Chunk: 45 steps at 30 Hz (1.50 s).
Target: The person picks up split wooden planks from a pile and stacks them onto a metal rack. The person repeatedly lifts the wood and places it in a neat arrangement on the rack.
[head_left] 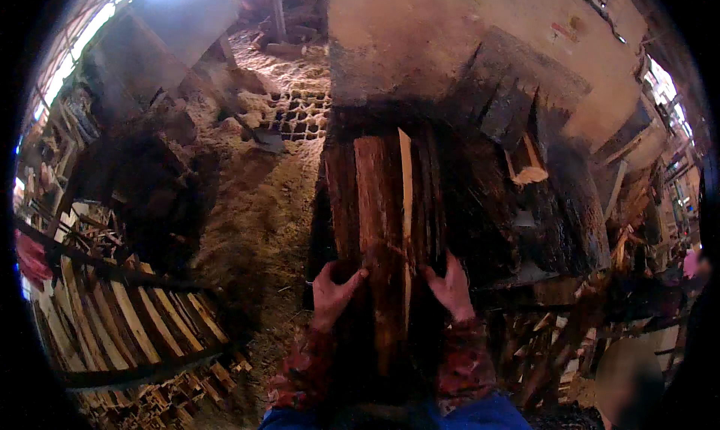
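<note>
In front of me lie several long, bark-covered wood slabs [371, 190] side by side, pointing away from me. One narrow slab [406, 182] among them shows a pale cut edge. My left hand [334, 295] grips the near part of the bundle from its left side, thumb over the bark. From the right side, my right hand [451, 289] clasps the same bundle, its thumb pointing inward. The fingers under the wood are hidden on both hands. Dark shadow covers whatever supports the slabs.
A large, dusty tan machine panel [420, 40] rises ahead. Beside it, sawdust [255, 212] covers the floor, with a grid [304, 115] farther off. Split wood strips [135, 317] fill a rack at left. A short wood piece [529, 173] sits right. Another person [634, 377] appears lower right.
</note>
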{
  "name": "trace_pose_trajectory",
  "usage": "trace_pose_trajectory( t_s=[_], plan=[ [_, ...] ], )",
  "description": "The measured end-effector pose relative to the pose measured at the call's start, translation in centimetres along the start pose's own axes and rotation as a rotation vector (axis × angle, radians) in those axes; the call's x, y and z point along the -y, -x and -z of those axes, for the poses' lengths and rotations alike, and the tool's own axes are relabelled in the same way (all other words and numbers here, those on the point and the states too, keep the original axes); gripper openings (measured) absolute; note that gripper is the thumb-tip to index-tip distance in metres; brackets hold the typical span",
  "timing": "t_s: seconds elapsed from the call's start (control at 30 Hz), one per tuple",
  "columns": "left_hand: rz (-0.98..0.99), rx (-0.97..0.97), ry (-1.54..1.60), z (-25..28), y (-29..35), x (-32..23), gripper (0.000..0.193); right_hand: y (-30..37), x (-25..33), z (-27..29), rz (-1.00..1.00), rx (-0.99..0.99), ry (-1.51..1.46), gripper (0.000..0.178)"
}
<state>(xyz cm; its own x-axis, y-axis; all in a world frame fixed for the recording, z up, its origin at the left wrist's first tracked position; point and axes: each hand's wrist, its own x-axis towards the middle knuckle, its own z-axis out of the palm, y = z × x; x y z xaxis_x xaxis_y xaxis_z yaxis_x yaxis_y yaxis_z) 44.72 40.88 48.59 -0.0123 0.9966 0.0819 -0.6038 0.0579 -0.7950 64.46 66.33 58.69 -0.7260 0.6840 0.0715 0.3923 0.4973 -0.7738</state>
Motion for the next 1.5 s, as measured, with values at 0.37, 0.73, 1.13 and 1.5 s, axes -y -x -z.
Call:
trace_pose_trajectory(
  t_s=[0.37, 0.73, 1.13, 1.5],
  plan=[
    [-0.906, -0.752, -1.527, 0.8, 2.4, 11.3, 0.066, 8.8, -3.0, -2.4, 0.364, -0.243, 0.448, 0.067],
    [-0.562, -0.717, -1.484, 0.5, 0.6, 12.6, 0.064, 6.0, 4.0, 1.9, -0.354, 0.287, -0.31, 0.081],
    [-0.668, -0.556, -1.617, 2.1, 7.1, 15.7, 0.055, 11.4, 4.4, -2.5, -0.281, 0.341, -0.615, 0.069],
    [-0.668, -0.599, -1.73, 1.9, 11.9, 17.0, 0.065, 12.6, 2.7, -5.0, -0.309, 0.473, -0.287, 0.11]
  ],
)
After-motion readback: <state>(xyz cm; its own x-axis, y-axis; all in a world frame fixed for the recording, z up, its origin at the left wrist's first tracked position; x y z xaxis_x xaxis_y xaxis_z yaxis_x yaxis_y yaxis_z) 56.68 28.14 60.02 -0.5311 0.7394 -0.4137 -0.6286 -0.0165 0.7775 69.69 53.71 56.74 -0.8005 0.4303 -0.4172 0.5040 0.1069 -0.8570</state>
